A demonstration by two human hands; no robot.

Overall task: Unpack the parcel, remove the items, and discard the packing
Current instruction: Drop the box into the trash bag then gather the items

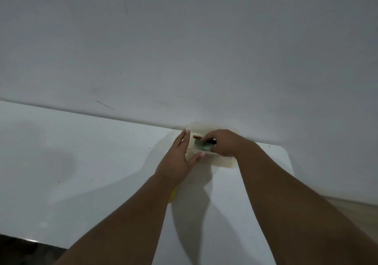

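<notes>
Your cream-coloured flat parcel [227, 162] lies at the far edge of the white table [102, 152], touching the white wall [184, 50], with its long axis running 9 to 3 o'clock. Your right hand [225, 144] sits over it, fingers curled round a small greenish flat item with a red-and-dark strip [202, 144], which lies at 9 o'clock from your knuckles. Your left hand [178, 158] braces the parcel's 9 o'clock end, fingers straight and pointing to 12, thumb stretched along the near edge toward 3.

The right hand already has the item, so I judge the lift is its job. Draw it toward 6 o'clock, because the wall blocks 12. The table's rounded corner is near at 3 o'clock; the open room lies from 9 round to 7. A yellow object [171, 196] shows under your left forearm, too hidden to identify.
</notes>
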